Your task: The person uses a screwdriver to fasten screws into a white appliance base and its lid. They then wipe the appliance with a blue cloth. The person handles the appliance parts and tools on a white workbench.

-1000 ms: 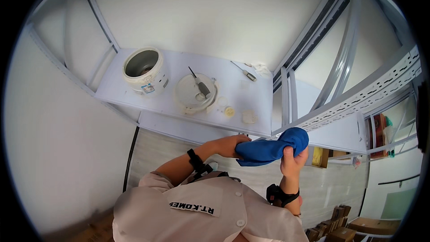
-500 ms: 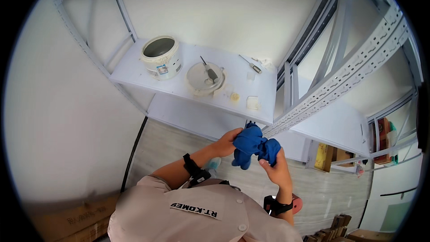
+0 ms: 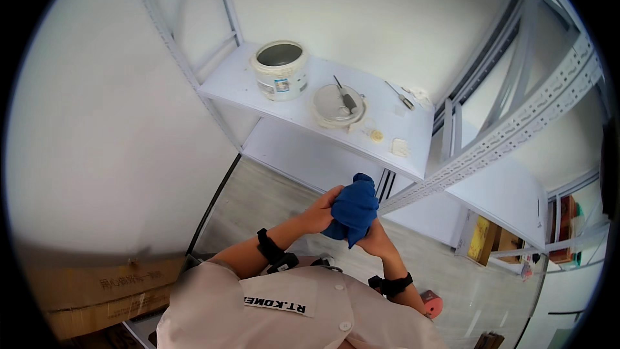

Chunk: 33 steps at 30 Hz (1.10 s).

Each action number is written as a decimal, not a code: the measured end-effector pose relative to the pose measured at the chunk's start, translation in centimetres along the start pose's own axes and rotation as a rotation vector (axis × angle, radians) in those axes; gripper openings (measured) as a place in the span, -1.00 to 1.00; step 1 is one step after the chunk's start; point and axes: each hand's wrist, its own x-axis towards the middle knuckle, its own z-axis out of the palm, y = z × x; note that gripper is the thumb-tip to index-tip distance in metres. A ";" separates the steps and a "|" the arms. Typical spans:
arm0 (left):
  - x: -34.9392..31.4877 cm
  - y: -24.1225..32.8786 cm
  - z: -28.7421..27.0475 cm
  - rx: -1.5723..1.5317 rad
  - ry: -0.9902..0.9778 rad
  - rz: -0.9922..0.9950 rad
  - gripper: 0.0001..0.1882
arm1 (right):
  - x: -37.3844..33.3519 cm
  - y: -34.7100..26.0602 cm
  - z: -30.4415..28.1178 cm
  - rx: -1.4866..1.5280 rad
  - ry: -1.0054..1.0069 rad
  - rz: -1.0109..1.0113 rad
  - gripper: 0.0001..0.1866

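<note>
Between my two hands, in front of my chest and near the shelf's front edge, is a bunched blue cloth point(image 3: 354, 208). My left hand point(image 3: 321, 211) grips it from the left side, with the fingertips partly hidden behind its folds. From below and to the right, my right hand point(image 3: 372, 238) holds the cloth, and most of those fingers are covered by it. One rounded end of the cloth sticks up at the top, and a pointed corner hangs at the bottom.
On the pale shelf point(image 3: 290, 113) stand an open white bucket point(image 3: 279, 77) and a round lid point(image 3: 332, 108) with a grey-handled tool point(image 3: 349, 102) on it. A screwdriver point(image 3: 405, 101) lies farther right. Perforated metal posts point(image 3: 497, 145) rise at right; a cardboard box point(image 3: 110, 291) sits lower left.
My hands have come closer together, and the cloth, spread in two lumps before, is now gathered into one bundle. The view has turned, so the shelf appears farther right.
</note>
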 end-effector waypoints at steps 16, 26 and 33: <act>-8.3 14.4 -18.9 1.037 0.108 0.384 0.37 | 21.3 -7.0 9.7 0.140 0.119 -0.149 -0.23; -4.5 14.9 -24.0 0.512 0.008 0.253 0.34 | 25.7 -8.6 12.6 0.341 -0.016 -0.249 -0.22; -1.5 15.5 -23.8 0.609 -0.015 0.254 0.01 | 27.3 -7.2 12.5 0.360 0.176 -0.152 -0.07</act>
